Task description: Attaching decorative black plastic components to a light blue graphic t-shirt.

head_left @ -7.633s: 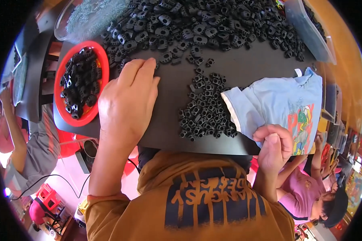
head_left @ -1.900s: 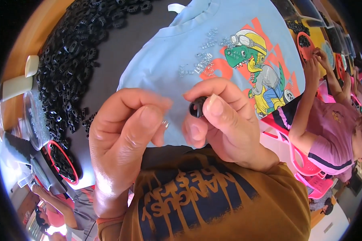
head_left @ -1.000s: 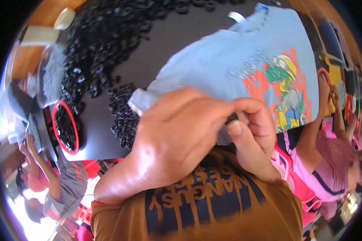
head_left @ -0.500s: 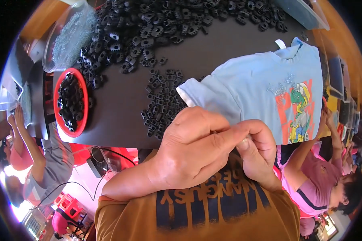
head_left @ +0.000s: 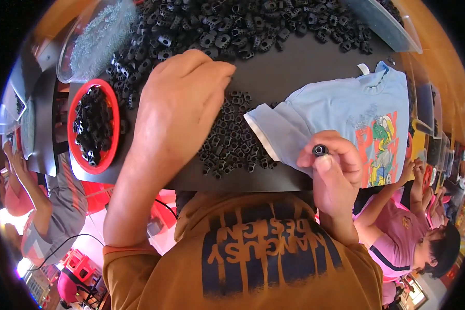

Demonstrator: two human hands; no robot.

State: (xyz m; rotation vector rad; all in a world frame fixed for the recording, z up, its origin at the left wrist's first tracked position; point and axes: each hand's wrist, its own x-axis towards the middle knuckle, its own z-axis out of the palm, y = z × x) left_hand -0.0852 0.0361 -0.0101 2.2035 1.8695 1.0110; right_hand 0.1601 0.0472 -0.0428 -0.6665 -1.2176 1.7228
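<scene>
My right hand (head_left: 336, 168) pinches a small black plastic clip part (head_left: 320, 150) between thumb and forefinger. A pale ring, like the end of a coil, shows in its face. My left hand (head_left: 183, 101) is stretched over the table, back upward, at the near edge of a large heap of black toothed plastic clip parts (head_left: 222, 39). Its fingers curl downward and together, and the tips and anything in them are hidden. Beneath and right of that wrist lies a patch of smaller black clip pieces (head_left: 232, 137). A light blue T-shirt (head_left: 320, 98) lies beside my right hand.
A red oval tray (head_left: 117, 116) of black pieces stands at left. Behind it is a clear tub (head_left: 95, 44) of small silvery coils. Another clear bin (head_left: 385, 26) stands far right. Small silvery bits lie on the shirt. Other people (head_left: 408, 227) sit on both sides.
My hands have come apart from each other. The left has moved up and left to the heap; the right has stayed near the shirt, and the clip part in it now shows.
</scene>
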